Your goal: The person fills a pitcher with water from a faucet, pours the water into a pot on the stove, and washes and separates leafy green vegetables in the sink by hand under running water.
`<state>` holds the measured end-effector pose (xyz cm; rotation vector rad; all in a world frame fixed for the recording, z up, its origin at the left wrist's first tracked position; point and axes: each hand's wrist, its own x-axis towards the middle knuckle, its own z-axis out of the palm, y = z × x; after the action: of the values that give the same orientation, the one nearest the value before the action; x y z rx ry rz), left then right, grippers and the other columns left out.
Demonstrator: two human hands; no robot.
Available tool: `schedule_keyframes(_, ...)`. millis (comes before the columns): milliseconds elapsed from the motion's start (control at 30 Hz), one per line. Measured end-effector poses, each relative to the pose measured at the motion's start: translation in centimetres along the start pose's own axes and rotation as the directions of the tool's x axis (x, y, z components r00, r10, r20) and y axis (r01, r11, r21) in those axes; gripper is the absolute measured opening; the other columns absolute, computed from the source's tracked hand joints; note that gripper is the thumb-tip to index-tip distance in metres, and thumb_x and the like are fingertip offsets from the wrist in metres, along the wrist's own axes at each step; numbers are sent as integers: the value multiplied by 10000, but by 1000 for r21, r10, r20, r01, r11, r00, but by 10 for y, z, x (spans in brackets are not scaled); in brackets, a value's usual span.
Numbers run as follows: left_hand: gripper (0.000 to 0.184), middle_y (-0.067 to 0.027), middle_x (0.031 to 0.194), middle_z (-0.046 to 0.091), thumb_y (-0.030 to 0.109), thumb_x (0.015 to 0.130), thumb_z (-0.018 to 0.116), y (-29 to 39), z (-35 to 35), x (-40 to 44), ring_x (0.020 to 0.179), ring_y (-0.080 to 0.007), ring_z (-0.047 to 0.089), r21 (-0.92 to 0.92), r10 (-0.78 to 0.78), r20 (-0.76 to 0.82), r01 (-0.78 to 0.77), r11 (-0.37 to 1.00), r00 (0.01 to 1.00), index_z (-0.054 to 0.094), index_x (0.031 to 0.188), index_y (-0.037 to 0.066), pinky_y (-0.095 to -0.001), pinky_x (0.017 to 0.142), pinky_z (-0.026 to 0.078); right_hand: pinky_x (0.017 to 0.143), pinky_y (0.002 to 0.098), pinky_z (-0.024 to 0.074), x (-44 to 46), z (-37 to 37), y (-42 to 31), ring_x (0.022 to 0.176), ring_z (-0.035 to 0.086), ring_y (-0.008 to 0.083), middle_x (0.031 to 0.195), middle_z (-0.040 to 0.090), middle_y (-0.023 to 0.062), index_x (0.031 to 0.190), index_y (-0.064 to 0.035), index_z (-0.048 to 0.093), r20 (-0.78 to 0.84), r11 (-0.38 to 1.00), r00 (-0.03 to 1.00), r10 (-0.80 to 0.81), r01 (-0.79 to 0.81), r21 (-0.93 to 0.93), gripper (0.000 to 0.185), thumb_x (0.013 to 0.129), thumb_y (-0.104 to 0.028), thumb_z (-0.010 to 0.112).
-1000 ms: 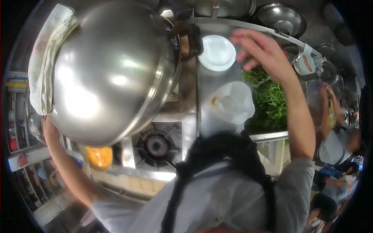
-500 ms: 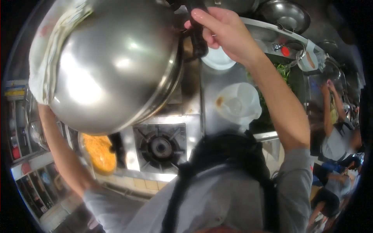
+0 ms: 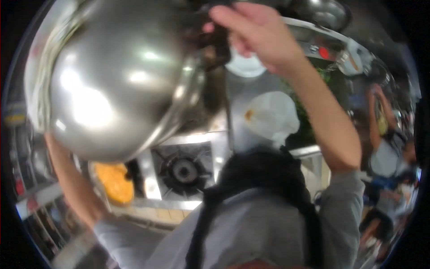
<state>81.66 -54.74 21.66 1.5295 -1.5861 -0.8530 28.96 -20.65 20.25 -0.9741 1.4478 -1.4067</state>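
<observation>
Steel vessel [image 3: 121, 89] is held tipped, upper left, not set down.
Dark handle [image 3: 218, 50] is clasped by right hand [image 3: 260, 36]; left grip, behind cloth [image 3: 44, 85], cannot be told.

No Readable Writing in View

From my distant post I am looking for letters, numbers or brands, and I am reading none. The large metal vessel [image 3: 121, 89] is showing only shine and blur to me. On the folded cloth [image 3: 42, 85] I am seeing a faint pinkish patch, but I am not making out any letter. The white jug [image 3: 275, 116] is bearing a brownish spot, which I am not reading as text. The shelves [image 3: 42, 234] are appearing too blurred for reading.
</observation>
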Motion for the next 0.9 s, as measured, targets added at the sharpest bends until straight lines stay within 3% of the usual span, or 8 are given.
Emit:
schedule_keyframes(200,423,-158,1310,594,274,990,538,-2,-25,-23,1122,-294,629,256,267,-155,-222,941,951,539,1361,72,-386,900,568,716,303,560,-53,-32,43,871,679,163,1091,690,78,1313,-50,546,24,838,922,-387,363,-408,495,914,-296,705)
schedule_keyframes(300,371,-112,1409,535,232,1025,458,54,-21,-134,1225,-278,578,976,806,-8,-172,136,591,538,1387,219,-376,966,548,818,318,551,-113,-73,80,969,667,189,1167,669,94,1324,-34,538,-20,802,915,-403,343,-488,486,909,-221,708)
schedule_keyframes(367,367,-148,1393,545,180,1034,417,77,-35,-176,1234,-277,570,965,902,32,-247,84,431,547,1376,150,-372,1000,530,936,339,511,-159,-106,123,1083,630,213,1252,629,115,1353,-23,518,-127,850,908,-400,315,-423,506,906,-171,704)
schedule_keyframes(567,474,-165,1178,645,364,1053,390,156,100,-322,1047,-274,631,521,680,-505,-440,731,532,626,1196,-21,-414,908,514,1022,432,430,-252,-115,182,1183,543,319,1302,549,204,1368,-14,488,-90,896,990,-111,61,-440,612,880,-298,723)
schedule_keyframes(667,407,-139,884,692,319,1047,444,143,132,-347,683,-204,679,537,915,-190,-743,400,355,671,1024,-17,-324,553,580,931,459,454,-248,-100,204,1060,567,345,1153,588,190,1270,-48,554,-33,795,975,-220,160,-585,529,846,-307,735)
schedule_keyframes(733,564,18,1219,572,609,906,527,129,142,-366,1264,-180,489,822,888,185,-561,96,422,585,1263,177,-485,1101,381,907,460,450,-239,-104,212,998,577,349,1031,620,171,1147,-53,618,-83,792,972,-221,129,-597,411,809,-260,728)
schedule_keyframes(833,350,-151,1316,609,222,1012,498,134,181,-387,1261,-283,546,190,654,267,-704,685,708,606,1287,35,-415,1098,417,890,459,443,-229,-113,212,957,581,354,935,632,165,1024,-42,649,-52,822,958,-281,212,-529,316,773,-224,710)
schedule_keyframes(900,361,-148,1313,612,241,1008,510,135,204,-397,1261,-278,545,189,614,323,-685,704,720,607,1283,27,-418,1109,391,851,457,458,-237,-117,208,915,592,361,902,636,168,975,-36,650,-42,799,928,-371,296,-523,287,752,-207,707)
